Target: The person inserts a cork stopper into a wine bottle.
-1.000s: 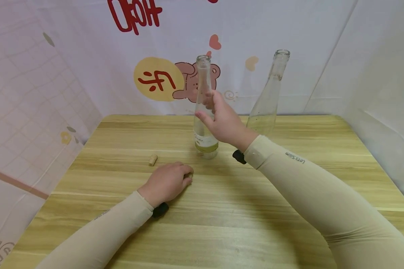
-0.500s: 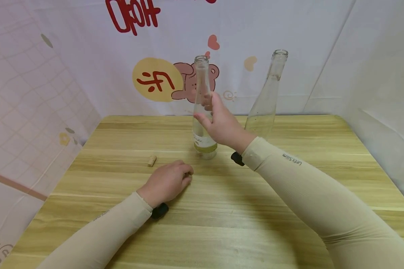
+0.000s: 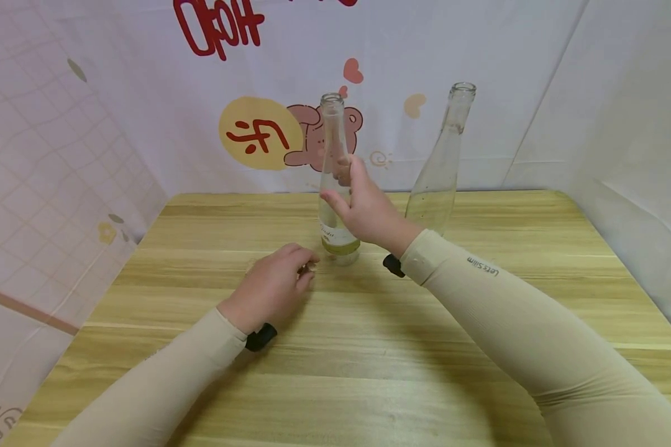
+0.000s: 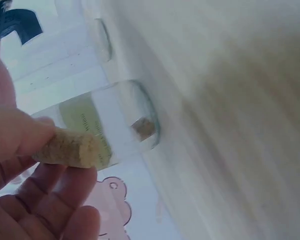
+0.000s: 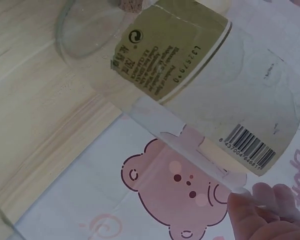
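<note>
the left hand (image 3: 271, 279) pinches a cork (image 4: 70, 147) between thumb and fingers, low over the table (image 3: 369, 347), on the left side of the labelled bottle (image 3: 330, 171) and near its base. the right hand (image 3: 371, 208) is wrapped round that bottle from the right, thumb in front and fingers behind, about halfway up the glass; the bottle stands upright, its mouth (image 3: 332, 104) uncovered. the relation that counts is height: the cork sits down by the base, well below the mouth, and the left hand is the one with it. in the left wrist view the cork's long axis runs roughly along the bottle's, free end toward the base. whether it touches the glass is hard to tell. a second bottle (image 3: 436, 174) stands beyond the right wrist.
</note>
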Motion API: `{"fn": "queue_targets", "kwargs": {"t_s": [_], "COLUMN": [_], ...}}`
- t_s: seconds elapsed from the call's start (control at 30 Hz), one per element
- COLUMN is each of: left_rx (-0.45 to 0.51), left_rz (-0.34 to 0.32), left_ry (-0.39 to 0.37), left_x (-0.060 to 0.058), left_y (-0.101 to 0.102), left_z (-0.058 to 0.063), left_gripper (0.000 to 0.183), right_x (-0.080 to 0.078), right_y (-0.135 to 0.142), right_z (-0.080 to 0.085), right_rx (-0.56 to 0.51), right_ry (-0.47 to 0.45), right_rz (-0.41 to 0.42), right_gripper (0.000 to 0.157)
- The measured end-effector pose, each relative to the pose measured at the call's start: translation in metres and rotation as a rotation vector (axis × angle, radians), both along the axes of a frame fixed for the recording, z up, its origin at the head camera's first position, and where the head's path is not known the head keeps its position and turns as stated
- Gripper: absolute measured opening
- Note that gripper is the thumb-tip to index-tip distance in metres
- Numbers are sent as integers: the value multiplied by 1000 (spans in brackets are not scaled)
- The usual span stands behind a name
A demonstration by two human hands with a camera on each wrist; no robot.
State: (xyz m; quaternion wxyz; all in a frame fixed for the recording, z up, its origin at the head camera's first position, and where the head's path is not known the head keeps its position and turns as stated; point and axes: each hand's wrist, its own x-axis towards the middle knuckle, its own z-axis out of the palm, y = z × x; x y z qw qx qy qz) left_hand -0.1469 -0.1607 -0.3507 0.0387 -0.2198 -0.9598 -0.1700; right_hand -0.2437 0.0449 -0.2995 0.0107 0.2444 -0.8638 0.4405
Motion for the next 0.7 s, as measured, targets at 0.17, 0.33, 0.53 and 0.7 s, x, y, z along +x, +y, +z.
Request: {"fn": "queue_targets", "kwargs": {"t_s": [0.17,0.33,0.53,0.7], "left_rx": [19,24,27,46], "left_rz": [-7,-9,5,-1], "left_ry": [47,75,97,121], "left_x": [-5,-8,-11,-13], "left_y": [-1,-3,-5,-7], "left_z": [11,21,33,45], "left_gripper": [33,37,32,28], "right_x": [0,1,1,1], "right_y": [0,0,0,0], "right_z": [-1,-2,-3,-3], "right_rx": [0,14,15,12], "right_ry": [3,10,17,14], "right_rz": [-1,-9,-6,-8], "right_gripper": [66,67,67,67]}}
